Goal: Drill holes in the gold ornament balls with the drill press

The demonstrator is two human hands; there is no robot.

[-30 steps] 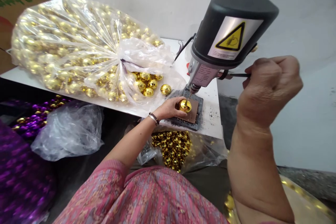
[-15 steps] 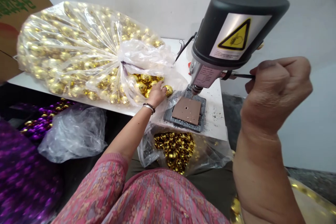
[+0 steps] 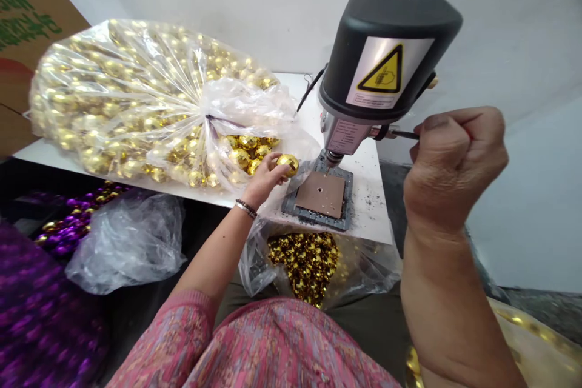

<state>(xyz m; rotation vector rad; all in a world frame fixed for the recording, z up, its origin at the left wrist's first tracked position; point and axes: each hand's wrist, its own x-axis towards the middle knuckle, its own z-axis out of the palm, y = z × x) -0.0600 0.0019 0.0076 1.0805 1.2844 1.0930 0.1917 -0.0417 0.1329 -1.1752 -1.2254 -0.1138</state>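
Observation:
My left hand (image 3: 267, 178) is closed on a shiny gold faceted ball (image 3: 288, 165) at the mouth of a clear plastic bag (image 3: 131, 91) filled with similar balls. My right hand (image 3: 456, 163) is wrapped around the lever (image 3: 404, 134) of a small black drill press (image 3: 386, 54). Below the drill's chuck (image 3: 334, 159) lies a brown square board (image 3: 320, 194) with a hole in it, set on the grey metal base (image 3: 287, 205). Dark chips are scattered around the base.
Under the table edge an open plastic bag (image 3: 364, 260) holds more gold balls. At left are a crumpled clear bag (image 3: 130, 242), purple balls (image 3: 75, 218) and a cardboard box (image 3: 34, 42). A white table (image 3: 370, 218) carries the drill press.
My left hand has drawn back slightly and now grips a gold ball it was reaching for among the others. The right hand stays on the lever; the whole view has shifted a little.

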